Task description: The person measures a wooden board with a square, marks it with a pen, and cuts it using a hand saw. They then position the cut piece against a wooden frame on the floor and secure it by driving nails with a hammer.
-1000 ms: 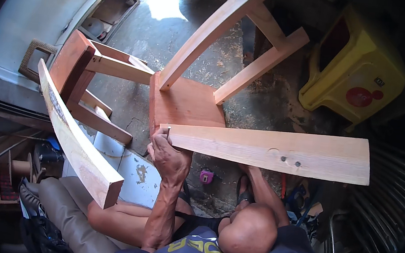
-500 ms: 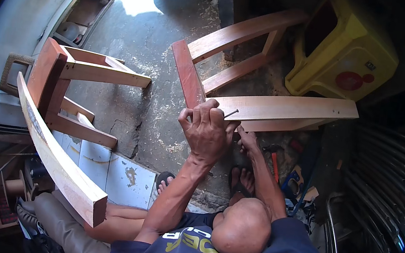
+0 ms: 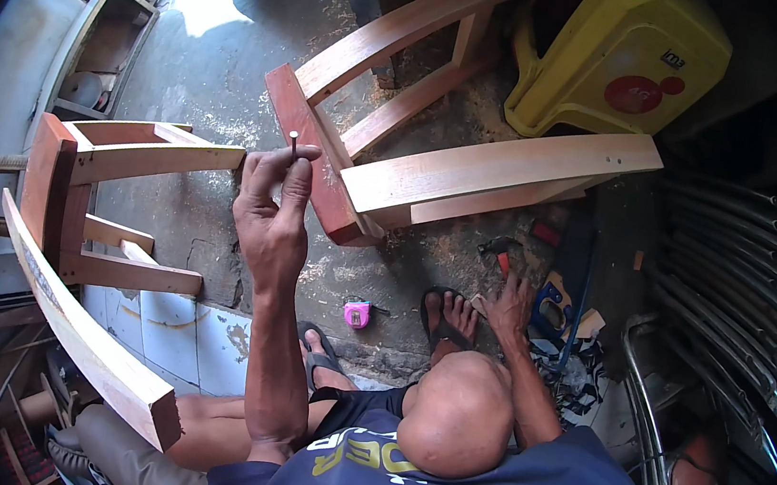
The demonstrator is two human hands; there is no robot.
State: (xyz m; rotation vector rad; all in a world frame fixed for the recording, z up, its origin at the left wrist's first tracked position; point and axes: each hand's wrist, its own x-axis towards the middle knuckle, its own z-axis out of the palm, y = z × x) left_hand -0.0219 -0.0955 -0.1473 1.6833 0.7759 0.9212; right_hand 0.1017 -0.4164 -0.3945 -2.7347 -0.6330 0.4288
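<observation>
Raised over the red-brown end piece of a wooden frame, my left hand (image 3: 273, 220) pinches a nail (image 3: 293, 143) between its fingertips, head upward. The wooden frame (image 3: 502, 174) lies on the floor with its curved legs stretching away to the right and far side. My right hand (image 3: 507, 309) is down by my foot, fingers apart, reaching at the red handle of a hammer (image 3: 503, 262). Whether its fingertips touch the handle is hard to tell.
A second wooden frame (image 3: 159, 152) stands left, with a curved plank (image 3: 78, 317) before it. A pink tape measure (image 3: 356, 314) lies near my feet. A blue-handled saw (image 3: 552, 301) is right, below a yellow plastic stool (image 3: 624, 68). Stacked metal tubes (image 3: 737, 292) line the right side.
My left hand has moved left and up off the frame's joint with the nail. My right hand has dropped from the frame toward the hammer. The view has shifted, and the tape measure now shows.
</observation>
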